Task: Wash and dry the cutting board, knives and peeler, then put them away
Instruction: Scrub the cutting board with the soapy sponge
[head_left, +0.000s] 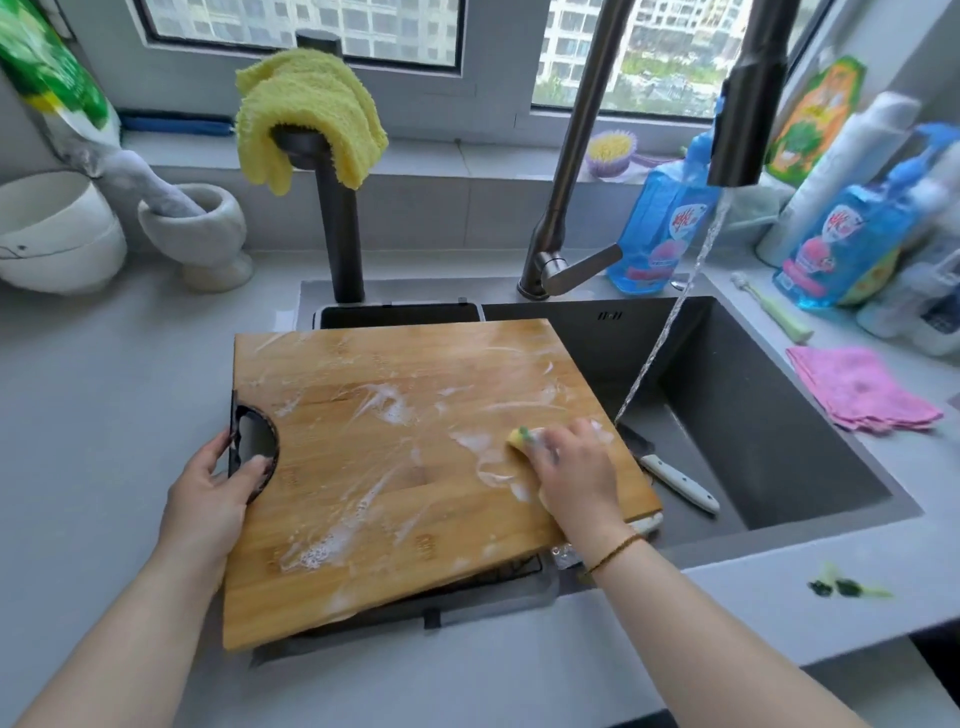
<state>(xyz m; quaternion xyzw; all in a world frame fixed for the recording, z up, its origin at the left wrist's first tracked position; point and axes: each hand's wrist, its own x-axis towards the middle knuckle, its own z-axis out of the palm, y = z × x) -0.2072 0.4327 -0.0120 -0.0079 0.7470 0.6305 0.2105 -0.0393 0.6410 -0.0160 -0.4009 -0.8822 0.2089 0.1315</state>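
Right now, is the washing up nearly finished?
Not nearly. Done: the cutting board has suds across it. In hand: the left hand grips its handle hole while the right hand scrubs with a sponge. Left: rinsing it, washing the knife lying in the sink, then drying and putting away.

Gray counter (130, 395) all round, daylight on it. Dark sink (779, 415) at 3 o'clock. Left window (301, 26) at 11 o'clock, right window (649, 52) at 1 o'clock. Tall buildings outside, blurry. Gray window sill (467, 156) below windows. Tall gray tap (576, 156) at 1 o'clock, water running. Yellow cloth (311, 114) on dark post (337, 234) at 11 o'clock. White bowls (52, 234) at 9 o'clock, stone mortar (197, 234) just beside. Blue soap bottles (660, 223) at 2 o'clock. Pink cloth (862, 395) on counter at 3 o'clock.
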